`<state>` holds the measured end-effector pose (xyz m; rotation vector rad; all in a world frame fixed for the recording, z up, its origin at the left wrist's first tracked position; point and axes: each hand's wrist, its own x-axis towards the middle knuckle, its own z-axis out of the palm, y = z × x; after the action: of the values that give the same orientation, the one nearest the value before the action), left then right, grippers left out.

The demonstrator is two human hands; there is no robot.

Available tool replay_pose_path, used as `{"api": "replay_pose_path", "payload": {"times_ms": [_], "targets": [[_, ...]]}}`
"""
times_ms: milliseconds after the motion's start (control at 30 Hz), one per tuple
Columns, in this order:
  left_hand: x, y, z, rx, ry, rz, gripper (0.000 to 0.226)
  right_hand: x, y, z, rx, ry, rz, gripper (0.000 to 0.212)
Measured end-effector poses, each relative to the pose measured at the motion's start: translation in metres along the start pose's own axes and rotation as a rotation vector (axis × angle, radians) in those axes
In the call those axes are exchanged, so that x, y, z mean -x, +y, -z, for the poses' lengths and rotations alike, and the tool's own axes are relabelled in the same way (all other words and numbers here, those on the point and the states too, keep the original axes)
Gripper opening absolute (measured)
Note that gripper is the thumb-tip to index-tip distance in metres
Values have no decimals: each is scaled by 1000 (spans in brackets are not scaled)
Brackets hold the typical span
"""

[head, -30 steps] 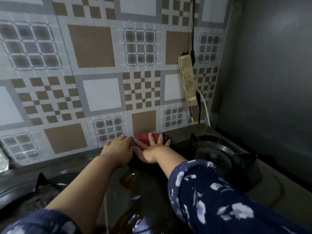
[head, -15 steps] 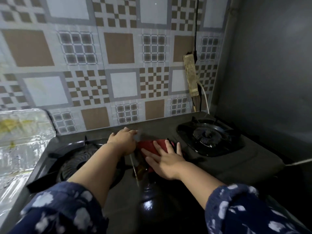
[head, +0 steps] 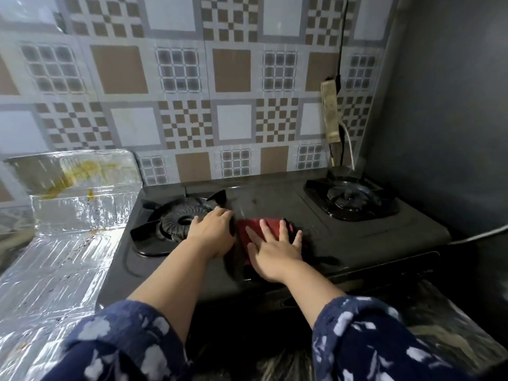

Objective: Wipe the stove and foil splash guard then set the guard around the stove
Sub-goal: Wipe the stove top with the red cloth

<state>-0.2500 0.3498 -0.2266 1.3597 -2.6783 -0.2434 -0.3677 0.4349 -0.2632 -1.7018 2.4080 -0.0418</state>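
Fingers of the right hand (head: 275,250) lie spread flat on the red cloth (head: 257,229), mid-stove (head: 357,243). Beside the cloth, the left hand (head: 213,233) rests with fingers together. Left of the stove lies the stained foil splash guard (head: 71,204).

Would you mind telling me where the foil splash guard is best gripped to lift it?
Probably the foil splash guard by the free top edge of its upright panel, coming from above, since that panel stands against the wall. The lower panel lies flat left of the stove, offering little edge. A fold joins both panels, so a second hand on the flat part may help.
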Motion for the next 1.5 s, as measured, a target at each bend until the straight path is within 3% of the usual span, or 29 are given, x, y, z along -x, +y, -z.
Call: {"api": "replay_pose_path", "payload": {"times_ms": [133, 567, 833, 1067, 1333, 1500], "targets": [[11, -20, -5, 36, 52, 13, 54, -14, -21, 3, 12, -33, -91, 56], [0, -43, -14, -72, 126, -98, 53, -59, -6, 6, -44, 44, -74, 49], [-21, -58, -6, -7, 276, -168, 31, -101, -9, 12, -37, 31, -79, 48], [-55, -78, 6, -65, 115, 71, 41, -169, -8, 24, -29, 20, -5, 50], [-71, -88, -2, -181, 113, 86, 46, -244, 16, 43, -46, 54, -240, 58], [-74, -87, -5, -202, 75, 122, 62, -275, 0, 47, -42, 29, -118, 49]]}}
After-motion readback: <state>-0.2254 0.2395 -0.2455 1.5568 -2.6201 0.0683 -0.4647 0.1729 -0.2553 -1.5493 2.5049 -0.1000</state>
